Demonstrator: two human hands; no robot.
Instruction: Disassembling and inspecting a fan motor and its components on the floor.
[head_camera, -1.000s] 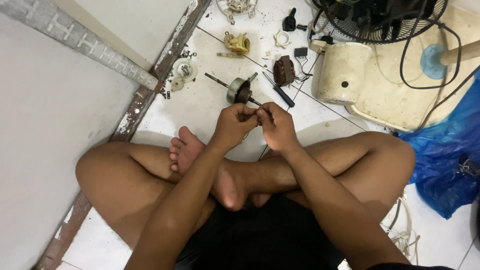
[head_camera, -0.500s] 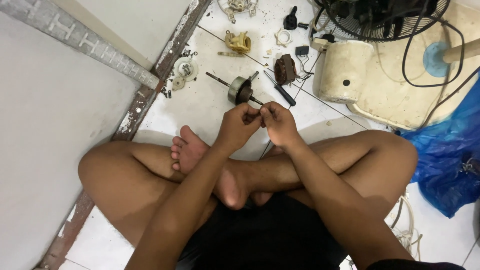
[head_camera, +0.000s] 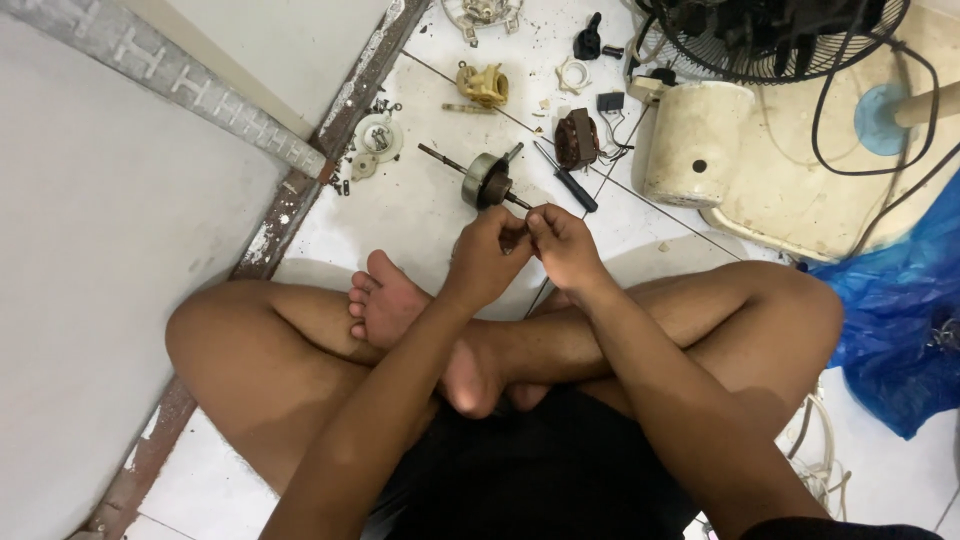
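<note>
I sit cross-legged on a white tiled floor. My left hand (head_camera: 487, 252) and my right hand (head_camera: 563, 245) meet fingertip to fingertip above my crossed legs, both pinched on something very small that I cannot make out. Just beyond the fingers lies a motor rotor (head_camera: 485, 181), a grey cylinder on a thin steel shaft, with one shaft end pointing at my fingertips. A black-handled screwdriver (head_camera: 568, 179) lies to the right of the rotor.
A brown stator with copper windings (head_camera: 574, 139), a yellowish plastic part (head_camera: 483, 84), a small round white part (head_camera: 378, 136) and loose screws are scattered ahead. A cream fan base (head_camera: 760, 160), a black fan grille (head_camera: 770, 35) and a blue plastic bag (head_camera: 900, 310) stand right. A metal door track (head_camera: 300, 190) runs left.
Both hands stay pinched together and have shifted only slightly; the view has drifted a little. The parts on the floor have not moved.
</note>
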